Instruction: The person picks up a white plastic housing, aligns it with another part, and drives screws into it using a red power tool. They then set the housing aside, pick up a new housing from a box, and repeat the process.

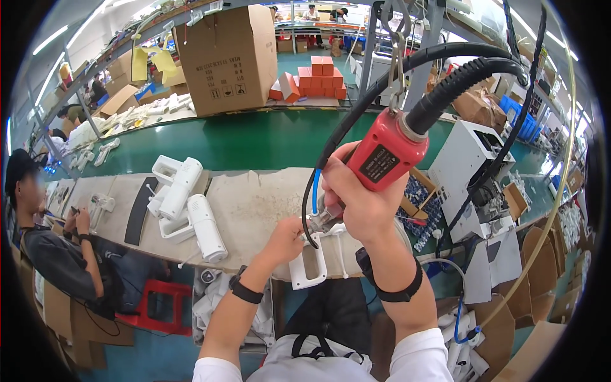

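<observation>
A green belt (pixel 248 144) borders your beige bench (pixel 254 196); your right hand (pixel 368 207) grips a red tool (pixel 393 150); left hand (pixel 283 240): grip unclear.

A factory assembly area: a long, flat green surface (pixel 242 141) runs beside a beige-covered workbench (pixel 251 194) where white moulded-plastic housings (pixel 182 188) lie, a red-cased power tool (pixel 388 149) hangs on a metal chain (pixel 396 73), a worker in dark clothing (pixel 60 261) sits alongside, and white strip lights (pixel 51 39) shine above; far off, small and blurred, more people (pixel 310 14) seem to be working
</observation>
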The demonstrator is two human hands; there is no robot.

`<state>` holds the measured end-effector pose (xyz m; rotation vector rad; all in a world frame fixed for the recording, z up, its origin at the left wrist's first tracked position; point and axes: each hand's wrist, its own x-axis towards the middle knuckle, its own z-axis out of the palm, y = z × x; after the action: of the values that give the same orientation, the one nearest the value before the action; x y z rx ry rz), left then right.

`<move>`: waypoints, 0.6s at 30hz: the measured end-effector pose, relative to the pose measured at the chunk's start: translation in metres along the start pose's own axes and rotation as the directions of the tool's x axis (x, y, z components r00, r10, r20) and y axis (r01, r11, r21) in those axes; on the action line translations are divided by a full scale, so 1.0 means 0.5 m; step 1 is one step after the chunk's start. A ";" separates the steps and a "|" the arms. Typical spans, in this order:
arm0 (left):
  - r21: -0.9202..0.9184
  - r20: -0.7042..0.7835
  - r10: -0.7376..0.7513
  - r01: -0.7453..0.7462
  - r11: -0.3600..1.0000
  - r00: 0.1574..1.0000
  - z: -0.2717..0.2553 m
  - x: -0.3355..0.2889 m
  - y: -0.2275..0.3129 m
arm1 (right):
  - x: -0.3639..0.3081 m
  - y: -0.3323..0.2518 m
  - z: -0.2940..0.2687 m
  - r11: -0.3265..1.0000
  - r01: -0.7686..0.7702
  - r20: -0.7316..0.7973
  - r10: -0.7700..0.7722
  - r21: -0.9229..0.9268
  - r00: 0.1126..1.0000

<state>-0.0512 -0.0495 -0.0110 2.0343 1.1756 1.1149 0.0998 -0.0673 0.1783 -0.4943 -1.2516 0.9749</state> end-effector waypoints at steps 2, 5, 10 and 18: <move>0.018 -0.032 0.064 -0.063 0.998 0.997 -0.002 0.000 0.000 | 0.003 0.011 0.003 1.000 0.000 -0.001 0.000 -0.012 1.000; 0.276 -0.035 0.084 -0.071 0.959 0.996 -0.015 0.014 -0.005 | 0.010 0.063 -0.008 0.999 -0.031 -0.047 0.029 -0.043 0.998; 0.529 0.189 -0.329 0.187 0.828 0.925 -0.024 0.042 -0.009 | 0.029 0.147 -0.028 0.988 -0.099 -0.092 0.089 -0.118 0.992; 0.574 0.229 -0.505 0.304 0.760 0.832 -0.019 0.042 -0.041 | 0.054 0.202 -0.012 0.988 -0.088 -0.086 0.078 -0.124 0.993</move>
<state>-0.0626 -0.0209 -0.0136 2.0672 1.7349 0.1733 0.0712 0.0096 0.1131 -0.6842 -1.2326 0.9388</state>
